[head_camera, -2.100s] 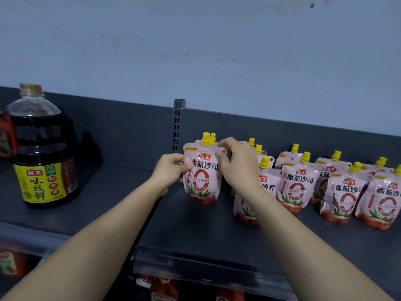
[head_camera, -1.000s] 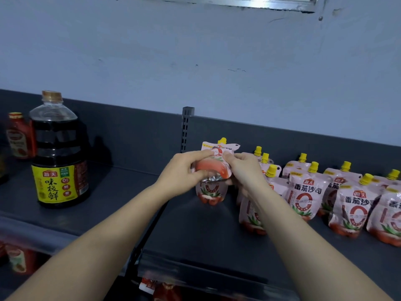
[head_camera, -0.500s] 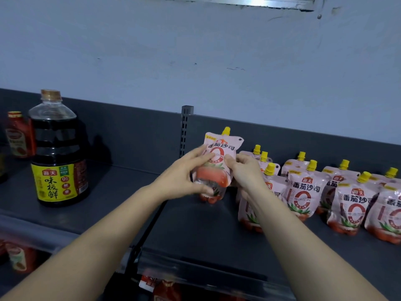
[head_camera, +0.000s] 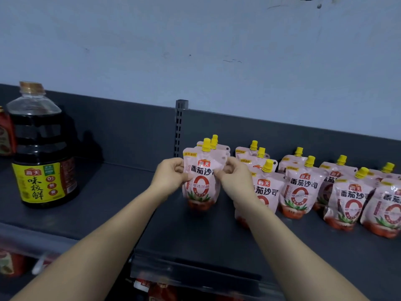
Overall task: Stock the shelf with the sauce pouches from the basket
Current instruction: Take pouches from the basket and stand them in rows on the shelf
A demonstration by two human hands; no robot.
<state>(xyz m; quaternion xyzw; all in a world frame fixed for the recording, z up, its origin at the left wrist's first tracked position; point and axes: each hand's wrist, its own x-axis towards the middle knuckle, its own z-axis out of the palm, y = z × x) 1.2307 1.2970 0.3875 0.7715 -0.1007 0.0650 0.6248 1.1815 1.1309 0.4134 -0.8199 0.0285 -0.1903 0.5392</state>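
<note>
Head: tilted pouch (head_camera: 200, 185) now upright on shelf (head_camera: 191, 237); left hand (head_camera: 170, 174), right hand (head_camera: 236, 179) pinching.

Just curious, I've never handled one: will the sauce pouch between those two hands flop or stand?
Probably soft rather than stiff: the held pouch creases where the left hand and right hand pinch it. It likely stands alone, since the neighbouring pouches sit upright on the shelf unaided. Its narrow base suggests a nudge could tip it.

- Your right hand (head_camera: 235, 181) hides half the next pouch (head_camera: 268, 187) behind it.
- The red bottle (head_camera: 6, 135) is cut by the left edge.
- Lower-shelf goods (head_camera: 161, 290) are blurred.
</note>
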